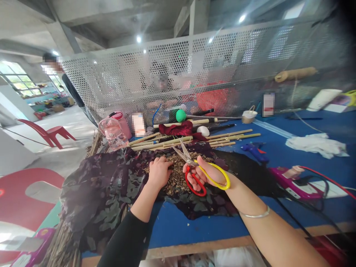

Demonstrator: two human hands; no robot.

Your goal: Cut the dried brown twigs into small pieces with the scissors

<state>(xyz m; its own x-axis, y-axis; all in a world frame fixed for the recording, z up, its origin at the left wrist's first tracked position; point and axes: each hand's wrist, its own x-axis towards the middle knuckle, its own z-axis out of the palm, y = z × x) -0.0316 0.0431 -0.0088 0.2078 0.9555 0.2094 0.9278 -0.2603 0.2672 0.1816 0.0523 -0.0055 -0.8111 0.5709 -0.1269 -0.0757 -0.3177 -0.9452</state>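
Note:
My right hand [201, 174] holds a pair of scissors [189, 161] with one red and one yellow handle loop. Their blades are spread apart and point up and away from me. Beside it, my left hand [160, 171] rests palm down on a heap of chopped dry brown plant bits [178, 181], thumb and forefinger apart; its other fingertips are hidden. The heap lies on a dark patterned cloth [111, 185] spread across the blue table [172, 226].
Behind the heap lie bamboo sticks [236, 137], a dark red cloth [176, 128], a green ball [181, 115] and a pink clear bag [115, 128]. A blue glue gun [254, 151], white cloth [317, 145] and purple power strip [297, 183] lie right. A perforated metal screen [125, 81] stands behind.

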